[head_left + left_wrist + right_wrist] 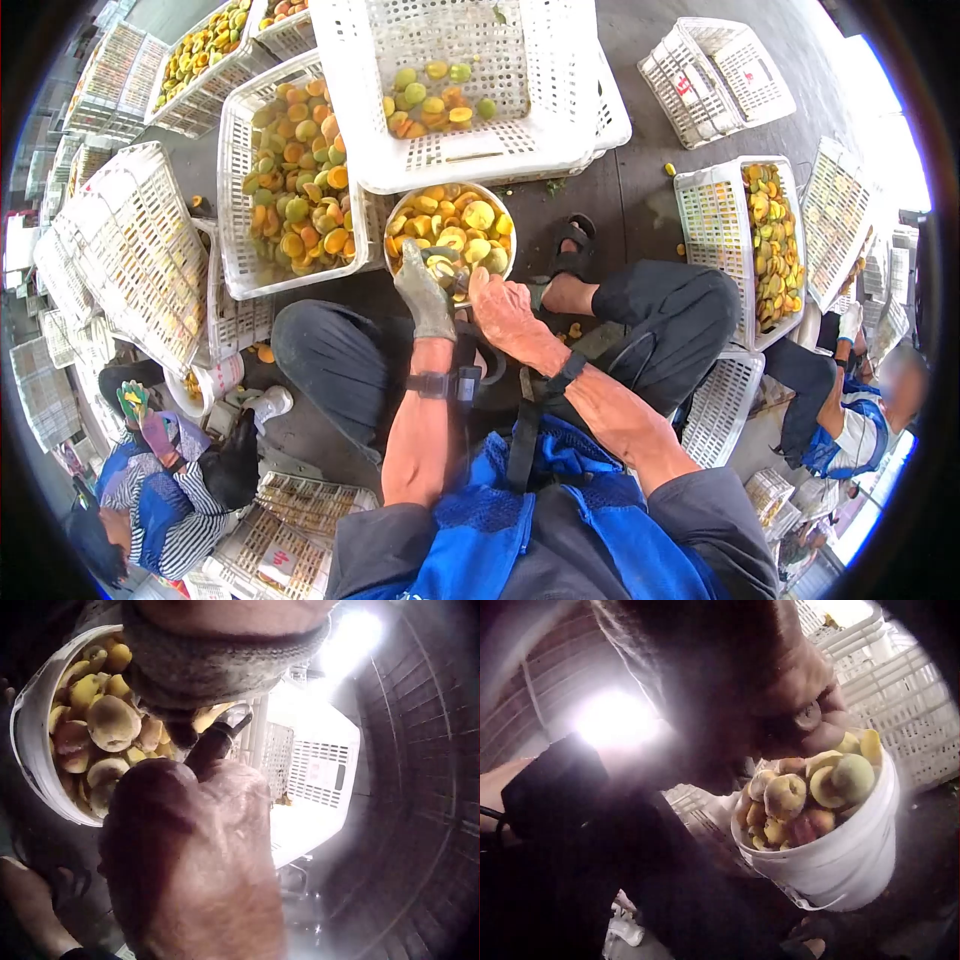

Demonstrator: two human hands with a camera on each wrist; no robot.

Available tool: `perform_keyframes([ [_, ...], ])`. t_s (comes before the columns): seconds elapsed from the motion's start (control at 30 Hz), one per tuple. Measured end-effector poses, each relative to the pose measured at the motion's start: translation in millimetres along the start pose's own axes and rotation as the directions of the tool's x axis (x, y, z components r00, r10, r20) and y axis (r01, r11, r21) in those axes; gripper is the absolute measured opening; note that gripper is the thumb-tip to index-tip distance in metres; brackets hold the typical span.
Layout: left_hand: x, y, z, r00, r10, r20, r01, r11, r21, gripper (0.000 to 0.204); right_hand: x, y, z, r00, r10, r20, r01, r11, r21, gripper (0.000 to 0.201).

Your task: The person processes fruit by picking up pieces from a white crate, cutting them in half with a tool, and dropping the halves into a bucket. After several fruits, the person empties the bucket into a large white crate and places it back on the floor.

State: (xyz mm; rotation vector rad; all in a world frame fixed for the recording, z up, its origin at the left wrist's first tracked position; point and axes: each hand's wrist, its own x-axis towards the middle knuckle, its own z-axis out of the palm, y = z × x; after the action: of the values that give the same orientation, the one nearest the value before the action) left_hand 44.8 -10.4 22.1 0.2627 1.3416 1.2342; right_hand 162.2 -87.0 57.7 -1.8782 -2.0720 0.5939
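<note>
- The gloved left hand (424, 293) reached over the near rim of the white bucket (505, 262), fingers curled round a fruit half (441, 270) just above the heap.
- The bare right hand (503, 308) lay just beside it at the bucket's edge; the left wrist view showed it clenched round a dark tool handle (212, 748).
- The bucket, piled with yellow-orange fruit halves (477, 215), stood on the ground between the person's knees.
- White crates (290, 180) of whole fruit stood behind it; another crate (770, 240) of halves stood to the right.

Fruit-filled white crates (290, 180) all around
</note>
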Motion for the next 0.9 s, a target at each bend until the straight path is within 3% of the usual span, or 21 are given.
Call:
perform_keyframes([
  [0.07,10,-8,-5,1.000,0.021,0.017,-0.020,0.999,-0.047,0.040,3,2,-3,1.000,0.025,0.008,-0.025,0.999,0.027,0.024],
  [0.17,17,-18,-10,0.999,0.032,0.021,-0.031,0.999,-0.040,0.041,2,0,-5,0.999,-0.005,0.045,0.004,1.000,0.011,0.043],
  [0.27,21,-23,-10,0.998,0.059,-0.013,-0.059,0.998,-0.008,0.039,-1,-1,4,0.999,-0.019,-0.036,0.021,0.998,0.053,0.026],
  [0.4,6,-3,0,1.000,-0.002,-0.003,0.002,0.992,0.129,0.034,-1,4,37,0.997,-0.051,-0.058,0.062,0.977,0.203,0.029],
  [0.43,15,-6,2,0.994,0.095,-0.046,-0.092,0.994,0.066,0.038,-2,2,38,0.995,-0.056,-0.078,0.075,0.959,0.272,0.029],
  [0.47,18,-7,-5,0.995,0.097,-0.009,-0.096,0.989,0.116,0.039,-2,0,38,0.993,-0.064,-0.101,0.095,0.936,0.339,0.029],
  [0.57,10,9,2,0.988,0.134,0.081,-0.149,0.967,0.208,0.043,6,7,50,1.000,0.010,0.024,-0.019,0.916,0.402,0.021],
  [0.67,18,16,3,0.956,-0.001,0.294,-0.081,0.960,0.268,0.043,10,12,31,0.992,0.079,0.094,-0.107,0.934,0.341,0.017],
  [0.7,15,15,8,0.956,-0.083,0.282,0.060,0.994,0.089,0.044,11,11,19,0.989,0.107,0.100,-0.132,0.944,0.301,0.016],
  [0.8,32,6,-6,0.878,-0.296,0.375,0.281,0.955,0.096,0.049,11,20,2,0.996,0.078,0.050,-0.087,0.972,0.219,0.016],
  [0.83,18,16,5,0.885,-0.287,0.367,0.287,0.956,0.056,0.043,6,22,-2,0.999,0.025,-0.037,-0.018,0.983,0.181,0.017],
  [0.9,22,12,5,0.888,-0.241,0.392,0.214,0.970,0.111,0.042,3,22,-7,0.999,0.017,-0.036,-0.011,0.988,0.156,0.019],
])
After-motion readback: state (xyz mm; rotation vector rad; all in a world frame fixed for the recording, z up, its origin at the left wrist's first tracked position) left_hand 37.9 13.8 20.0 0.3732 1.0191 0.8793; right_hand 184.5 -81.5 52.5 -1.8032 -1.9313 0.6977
